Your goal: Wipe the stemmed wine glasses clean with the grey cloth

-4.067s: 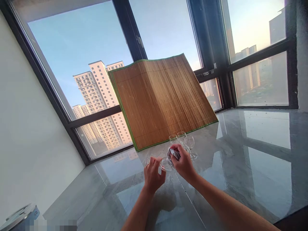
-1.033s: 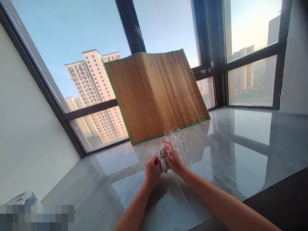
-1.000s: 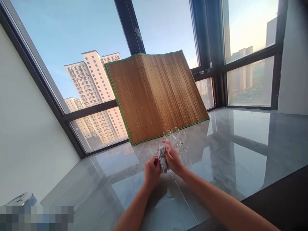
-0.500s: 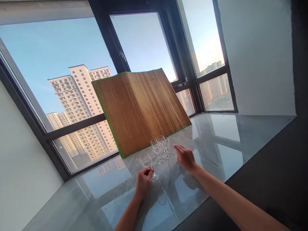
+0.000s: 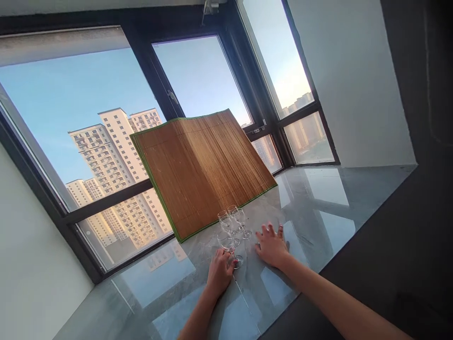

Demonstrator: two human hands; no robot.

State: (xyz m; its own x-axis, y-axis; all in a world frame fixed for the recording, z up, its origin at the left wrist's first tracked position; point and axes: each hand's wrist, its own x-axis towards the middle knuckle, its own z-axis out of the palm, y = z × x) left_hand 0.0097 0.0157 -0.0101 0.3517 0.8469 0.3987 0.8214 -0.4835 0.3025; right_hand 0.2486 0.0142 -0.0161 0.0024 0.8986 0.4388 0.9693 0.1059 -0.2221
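My left hand [image 5: 220, 273] is closed around the lower part of a clear wine glass [image 5: 225, 240], whose foot shows just past my fingertips on the sill. Right behind it stand several more stemmed glasses [image 5: 244, 222] in a tight cluster; they overlap, so their outlines are hard to separate. My right hand [image 5: 272, 245] lies to the right of the glasses with its fingers spread on the glossy surface. It holds nothing and is apart from the glasses.
A brown bamboo mat [image 5: 208, 170] with green edging stands leaning against the window behind the glasses. The shiny grey sill [image 5: 314, 203] ends at a diagonal front edge on the right. Dark window frames [image 5: 141, 56] and white walls [image 5: 354, 85] surround it.
My left hand has moved the wine glass rightward, closer to the cluster. My right hand has opened from a bunched shape to spread fingers. The view has tilted slightly.
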